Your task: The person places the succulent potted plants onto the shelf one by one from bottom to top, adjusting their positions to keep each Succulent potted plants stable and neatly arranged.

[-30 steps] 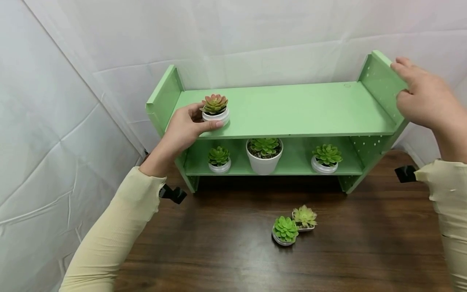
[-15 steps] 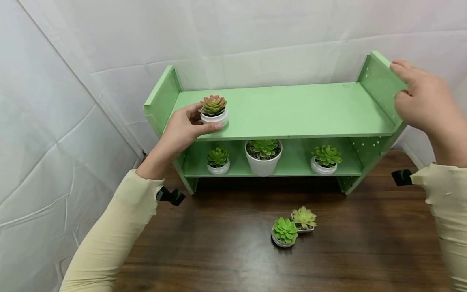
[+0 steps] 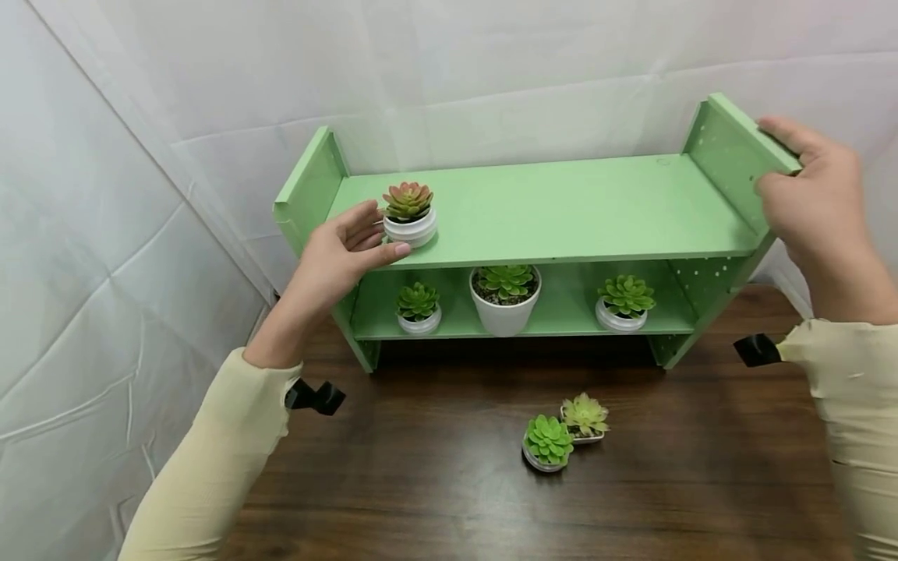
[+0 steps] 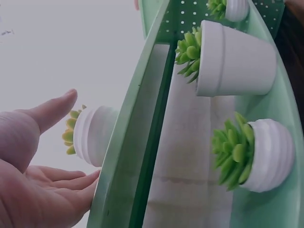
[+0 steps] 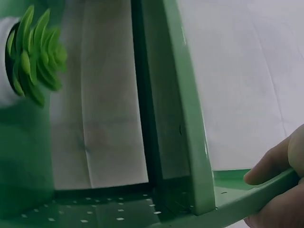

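At the left end of the green shelf's (image 3: 561, 206) top board stands a red-tipped succulent in a small white pot (image 3: 410, 230). My left hand (image 3: 330, 261) is beside this pot with thumb and fingers spread. In the left wrist view, a gap shows between the thumb and the white pot (image 4: 95, 135), while the fingertips lie near its base. My right hand (image 3: 817, 187) grips the top edge of the shelf's right side panel (image 3: 744, 148). From the right wrist, the thumb (image 5: 270, 164) shows on the panel's inner side, the other fingers mostly hidden behind it.
On the lower board stand a small green succulent (image 3: 418, 308) at left, a larger potted one (image 3: 505, 308) mid-shelf and another small one (image 3: 624, 304) at right. Two more succulents, one bright green (image 3: 547, 442) and one pale (image 3: 585, 417), sit on the dark wooden floor (image 3: 421, 483).
My left hand has loosened from the red-tipped succulent's pot and drawn slightly back left; the pot stays on the top board. My right hand has closed round the side panel's top edge.
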Demonstrator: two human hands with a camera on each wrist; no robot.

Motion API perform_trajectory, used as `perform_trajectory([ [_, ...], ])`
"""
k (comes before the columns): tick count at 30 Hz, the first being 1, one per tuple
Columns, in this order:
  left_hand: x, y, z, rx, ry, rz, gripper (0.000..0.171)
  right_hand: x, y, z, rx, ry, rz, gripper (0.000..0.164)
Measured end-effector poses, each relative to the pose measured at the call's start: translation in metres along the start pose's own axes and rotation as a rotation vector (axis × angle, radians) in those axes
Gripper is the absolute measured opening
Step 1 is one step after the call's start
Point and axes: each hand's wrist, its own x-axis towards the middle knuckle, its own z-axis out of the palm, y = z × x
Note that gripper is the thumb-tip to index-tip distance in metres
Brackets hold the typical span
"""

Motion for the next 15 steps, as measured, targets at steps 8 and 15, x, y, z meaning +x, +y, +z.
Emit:
perform_trajectory([
  [8, -0.041, -0.011, 0.006, -0.038, 0.208, 0.222, 0.066, 0.0, 0.003, 0.003, 0.316, 0.012, 0.042, 0.081],
  [15, -0.066, -0.019, 0.02, -0.027, 0.215, 0.428, 0.05, -0.001, 0.014, 0.001, 0.513, 0.034, 0.045, 0.086],
])
